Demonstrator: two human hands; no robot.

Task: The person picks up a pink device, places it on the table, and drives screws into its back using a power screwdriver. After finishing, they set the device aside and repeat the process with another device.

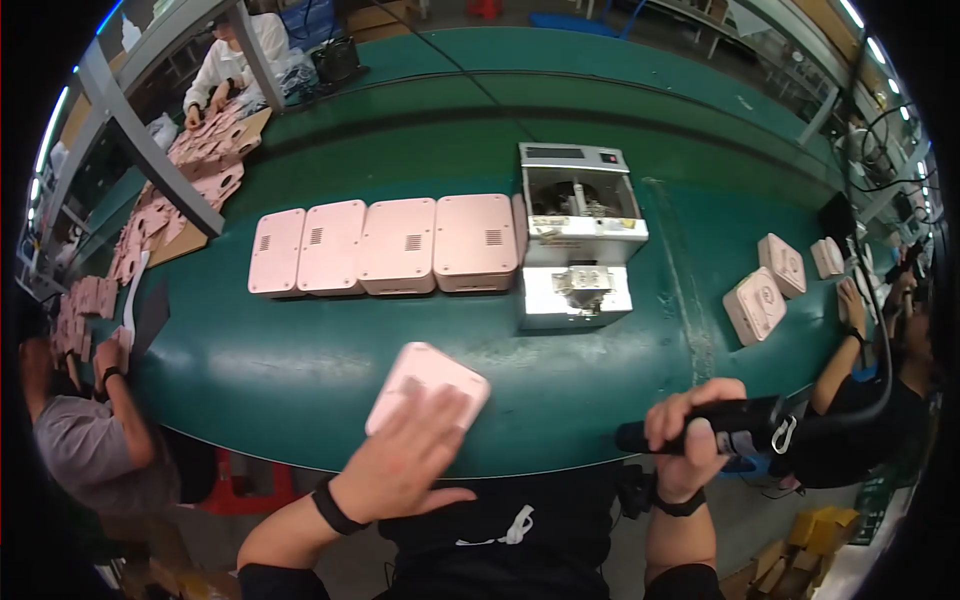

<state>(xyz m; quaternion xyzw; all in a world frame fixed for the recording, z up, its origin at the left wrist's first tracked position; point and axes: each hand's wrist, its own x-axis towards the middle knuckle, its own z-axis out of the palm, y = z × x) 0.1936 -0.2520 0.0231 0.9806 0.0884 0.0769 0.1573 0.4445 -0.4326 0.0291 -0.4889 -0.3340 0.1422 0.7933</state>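
My left hand (pixel 405 458) lies flat with spread fingers on a pink square casing (pixel 424 378) at the near edge of the green conveyor belt (pixel 300 360). My right hand (pixel 690 432) is closed around a black electric screwdriver (pixel 735 426) held sideways, its tip pointing left, with a cable running off to the right. Beyond them a row of several pink casings (pixel 385 246) lies side by side. A white screw feeder machine (pixel 577 235) stands just right of that row.
Three more pink casings (pixel 755 305) lie on the belt at right. A person at the right edge (pixel 880 380), one at the lower left (pixel 85 440) and one at the far left (pixel 232 60) work nearby. Pink parts on cardboard (pixel 205 165) fill the left side.
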